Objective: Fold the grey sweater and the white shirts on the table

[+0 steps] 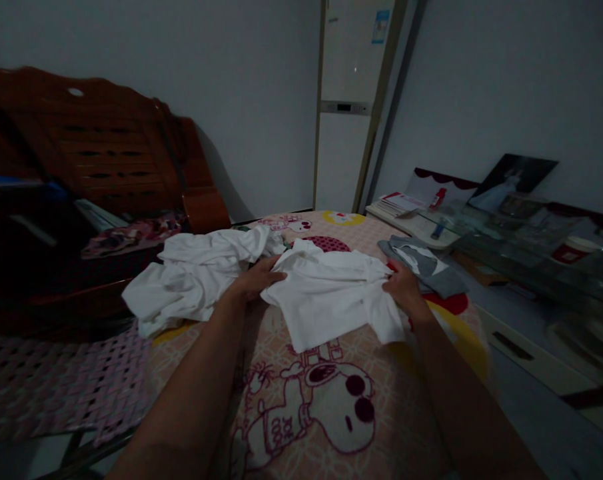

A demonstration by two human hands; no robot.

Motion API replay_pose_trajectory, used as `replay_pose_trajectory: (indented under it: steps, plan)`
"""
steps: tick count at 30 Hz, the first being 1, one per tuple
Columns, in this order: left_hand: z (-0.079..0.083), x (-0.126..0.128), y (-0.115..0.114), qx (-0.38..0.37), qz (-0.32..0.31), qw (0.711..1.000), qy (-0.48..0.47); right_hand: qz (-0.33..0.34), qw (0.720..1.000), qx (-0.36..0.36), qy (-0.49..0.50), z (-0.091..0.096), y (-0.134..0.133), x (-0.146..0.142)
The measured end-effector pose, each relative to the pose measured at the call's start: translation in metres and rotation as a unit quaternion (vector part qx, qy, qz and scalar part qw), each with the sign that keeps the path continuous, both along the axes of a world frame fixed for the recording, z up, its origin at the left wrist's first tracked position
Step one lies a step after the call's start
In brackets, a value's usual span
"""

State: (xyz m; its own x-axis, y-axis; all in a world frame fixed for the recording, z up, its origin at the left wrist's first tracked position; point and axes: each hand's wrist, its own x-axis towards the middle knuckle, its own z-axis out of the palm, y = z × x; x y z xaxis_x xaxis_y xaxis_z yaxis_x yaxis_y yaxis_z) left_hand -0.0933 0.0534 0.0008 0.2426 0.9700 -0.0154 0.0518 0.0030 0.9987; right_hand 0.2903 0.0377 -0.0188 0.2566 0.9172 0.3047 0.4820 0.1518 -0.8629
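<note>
A white shirt (326, 293) is spread partly folded over the round table, with a sleeve hanging toward me on the right. My left hand (258, 277) grips its left edge, thumb on top. At the opposite side my right hand (400, 285) pinches the cloth near the shoulder or sleeve. To the left of my left hand lies a crumpled heap of white clothes (191, 273). Just beyond my right hand rests a grey folded garment (421, 263) with a white patch on it.
A patterned tablecloth (326, 413) with cartoon dogs covers the table. On the left are a wooden bench (101, 147) and a woven pink seat (66, 380). A glass-topped cabinet (521, 247) with a paper cup (574, 251) stands right; a tall white air conditioner (344, 153) stands behind.
</note>
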Motion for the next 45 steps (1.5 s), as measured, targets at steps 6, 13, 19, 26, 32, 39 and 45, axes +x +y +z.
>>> replay_pose_trajectory:
  steps: [6,13,19,26,32,39,45]
  plan:
    - [-0.013,0.001,0.016,0.162,0.231,0.936,0.21,-0.109,0.986,0.052,-0.118,-0.014,0.007,0.024]
    - [0.003,0.044,-0.006,0.283,0.159,0.911,0.254,-0.012,0.98,0.091,-0.176,0.011,-0.008,-0.003]
    - [0.012,0.088,-0.046,0.211,-0.29,0.841,0.405,0.276,0.93,-0.085,-0.225,0.026,-0.026,-0.033]
    - [0.01,0.114,-0.076,0.292,-0.252,0.712,0.586,0.339,0.878,-0.057,-0.334,0.007,-0.022,-0.011]
    - [0.005,0.103,-0.062,0.276,-0.202,0.693,0.635,0.342,0.854,-0.051,-0.389,0.003,-0.024,-0.014]
    - [-0.002,0.097,-0.052,0.254,-0.138,0.703,0.649,0.251,0.874,-0.006,-0.416,-0.006,-0.02,-0.019]
    - [0.008,0.054,-0.028,0.242,-0.128,0.767,0.58,0.16,0.944,-0.02,-0.287,0.006,-0.01,0.001]
